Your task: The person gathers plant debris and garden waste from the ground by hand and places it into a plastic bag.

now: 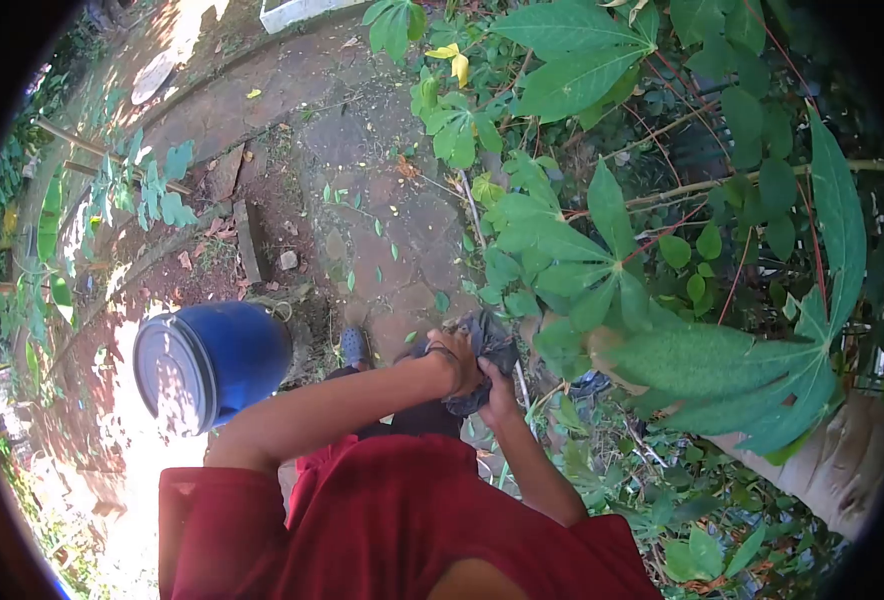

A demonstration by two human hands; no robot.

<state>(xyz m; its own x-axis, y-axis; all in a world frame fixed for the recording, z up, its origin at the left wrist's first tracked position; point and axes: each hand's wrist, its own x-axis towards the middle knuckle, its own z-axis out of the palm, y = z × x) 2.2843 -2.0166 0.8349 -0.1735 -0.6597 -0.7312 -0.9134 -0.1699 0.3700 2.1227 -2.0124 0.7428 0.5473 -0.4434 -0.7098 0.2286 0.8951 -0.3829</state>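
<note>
A crumpled black plastic bag (494, 338) is held in front of my body, just above the paved path. My left hand (454, 358), with a dark band at the wrist, reaches across from the left and is closed on the near side of the bag. Lower and to the right, my right hand (502, 393) grips the bag's right side, thumb and fingers pressed against it. Part of the bag hangs dark below and between the hands. What it contains, if anything, I cannot make out.
A blue plastic drum (247, 345) with a lid lies left of me. Large cassava-like leaves (562, 240) and a thick trunk (832, 455) crowd the right. A clog (354, 348) shows on the stone path (382, 200). A concrete block (252, 240) lies beyond the drum.
</note>
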